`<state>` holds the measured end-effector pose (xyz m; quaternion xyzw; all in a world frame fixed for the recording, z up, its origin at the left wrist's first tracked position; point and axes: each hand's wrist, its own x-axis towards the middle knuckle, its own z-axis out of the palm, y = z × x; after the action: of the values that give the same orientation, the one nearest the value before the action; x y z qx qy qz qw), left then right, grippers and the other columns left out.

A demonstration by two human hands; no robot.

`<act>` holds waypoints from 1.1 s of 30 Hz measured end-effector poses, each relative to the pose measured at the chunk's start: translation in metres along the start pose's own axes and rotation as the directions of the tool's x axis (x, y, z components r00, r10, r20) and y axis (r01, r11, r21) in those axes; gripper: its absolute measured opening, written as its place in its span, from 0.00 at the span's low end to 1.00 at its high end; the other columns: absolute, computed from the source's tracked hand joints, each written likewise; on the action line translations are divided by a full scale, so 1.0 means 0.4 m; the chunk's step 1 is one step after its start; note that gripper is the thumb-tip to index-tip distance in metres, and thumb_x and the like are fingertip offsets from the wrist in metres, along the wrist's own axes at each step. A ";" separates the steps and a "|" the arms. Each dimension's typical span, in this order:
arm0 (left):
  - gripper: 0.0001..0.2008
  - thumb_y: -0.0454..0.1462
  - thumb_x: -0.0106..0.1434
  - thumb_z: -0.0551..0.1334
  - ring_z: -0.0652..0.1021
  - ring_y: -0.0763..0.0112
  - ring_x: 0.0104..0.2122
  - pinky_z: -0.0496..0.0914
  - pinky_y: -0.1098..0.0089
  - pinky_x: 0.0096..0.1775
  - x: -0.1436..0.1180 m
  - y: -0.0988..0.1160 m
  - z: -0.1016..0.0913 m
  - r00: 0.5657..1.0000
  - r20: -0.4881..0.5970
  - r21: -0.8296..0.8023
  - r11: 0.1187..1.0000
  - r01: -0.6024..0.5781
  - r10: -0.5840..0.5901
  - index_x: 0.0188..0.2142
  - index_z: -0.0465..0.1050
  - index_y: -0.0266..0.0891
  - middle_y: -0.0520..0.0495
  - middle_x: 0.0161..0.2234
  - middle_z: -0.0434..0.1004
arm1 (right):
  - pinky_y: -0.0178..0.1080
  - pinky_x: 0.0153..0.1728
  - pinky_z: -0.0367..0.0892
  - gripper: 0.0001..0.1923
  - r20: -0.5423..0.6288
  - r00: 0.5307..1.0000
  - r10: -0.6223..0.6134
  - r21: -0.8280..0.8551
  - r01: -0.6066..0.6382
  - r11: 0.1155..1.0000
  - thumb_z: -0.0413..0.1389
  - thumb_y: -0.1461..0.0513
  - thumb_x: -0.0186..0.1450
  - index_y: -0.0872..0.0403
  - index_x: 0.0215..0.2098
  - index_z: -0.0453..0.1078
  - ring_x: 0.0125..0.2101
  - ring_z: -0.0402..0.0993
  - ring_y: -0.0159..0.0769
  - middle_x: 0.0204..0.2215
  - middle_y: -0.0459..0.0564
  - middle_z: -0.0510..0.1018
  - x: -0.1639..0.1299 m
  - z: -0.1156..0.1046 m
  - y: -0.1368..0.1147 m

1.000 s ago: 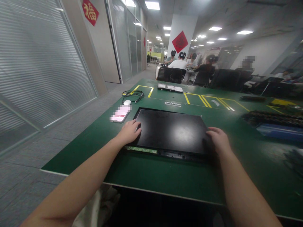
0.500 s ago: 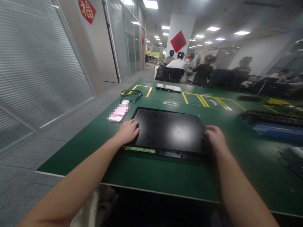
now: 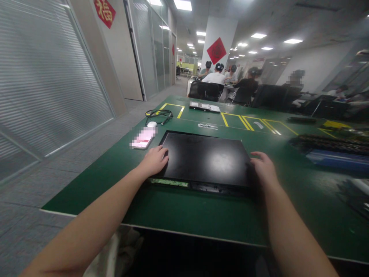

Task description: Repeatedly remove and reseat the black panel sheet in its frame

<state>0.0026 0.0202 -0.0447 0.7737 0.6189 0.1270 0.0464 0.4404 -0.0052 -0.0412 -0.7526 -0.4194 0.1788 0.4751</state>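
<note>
A black LCD screen panel [image 3: 198, 161] lies flat in front of me, its glossy face up and a bright reflection on it. Along its near edge shows a strip of green circuit board [image 3: 170, 182] beside a dark frame. My left hand [image 3: 155, 159] grips the left edge, fingertips bent over the border. At the right edge is my right hand [image 3: 263, 168], closed about the side, with the index finger a little raised. The underside of the panel and part of the right fingers are hidden.
The panel lies on a green table [image 3: 184, 215]. Left of it are a phone [image 3: 144, 139], a white mouse [image 3: 151, 124] and a coiled black cable [image 3: 160, 114]. Farther back sits a tray of pale parts [image 3: 204, 107]. A blue object [image 3: 336, 158] lies right. People sit beyond.
The view has shifted very slightly. Both hands stay at the panel's sides, and the panel shows no clear movement.
</note>
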 end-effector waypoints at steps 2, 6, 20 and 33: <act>0.23 0.42 0.70 0.54 0.70 0.44 0.64 0.65 0.48 0.62 0.001 -0.002 0.002 1.000 -0.002 -0.004 1.000 -0.004 0.004 0.59 0.74 0.37 0.31 0.66 0.70 | 0.38 0.32 0.62 0.22 0.006 1.000 -0.009 -0.049 0.009 0.999 0.57 0.61 0.54 0.47 0.46 0.78 0.29 0.73 0.38 0.34 0.46 0.82 -0.001 -0.002 -0.002; 0.24 0.41 0.70 0.53 0.69 0.43 0.65 0.65 0.48 0.62 0.000 0.001 0.001 1.000 0.008 0.015 1.000 -0.008 0.008 0.60 0.73 0.35 0.30 0.66 0.69 | 0.38 0.32 0.61 0.21 0.022 1.000 -0.017 -0.111 0.019 0.994 0.56 0.61 0.54 0.46 0.46 0.79 0.27 0.71 0.37 0.33 0.46 0.83 0.003 -0.003 -0.002; 0.26 0.41 0.71 0.52 0.69 0.42 0.65 0.64 0.50 0.63 -0.005 0.014 -0.008 0.999 0.033 0.066 0.998 0.008 -0.010 0.62 0.71 0.32 0.28 0.68 0.66 | 0.39 0.34 0.61 0.18 0.104 0.991 -0.089 -0.259 0.114 0.959 0.55 0.65 0.53 0.47 0.39 0.80 0.34 0.74 0.41 0.32 0.47 0.82 -0.003 -0.004 -0.014; 0.26 0.41 0.72 0.51 0.67 0.44 0.67 0.63 0.51 0.63 -0.006 0.019 -0.015 0.998 0.055 0.089 0.996 0.015 -0.020 0.64 0.70 0.31 0.27 0.68 0.65 | 0.39 0.42 0.66 0.20 0.203 0.973 -0.112 -0.459 0.196 0.867 0.53 0.64 0.60 0.50 0.46 0.81 0.41 0.77 0.43 0.40 0.52 0.83 -0.015 0.002 -0.025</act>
<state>0.0078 0.0155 -0.0374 0.7728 0.6292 0.0772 0.0303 0.4316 -0.0078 -0.0336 -0.7922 -0.5480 0.0950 0.2512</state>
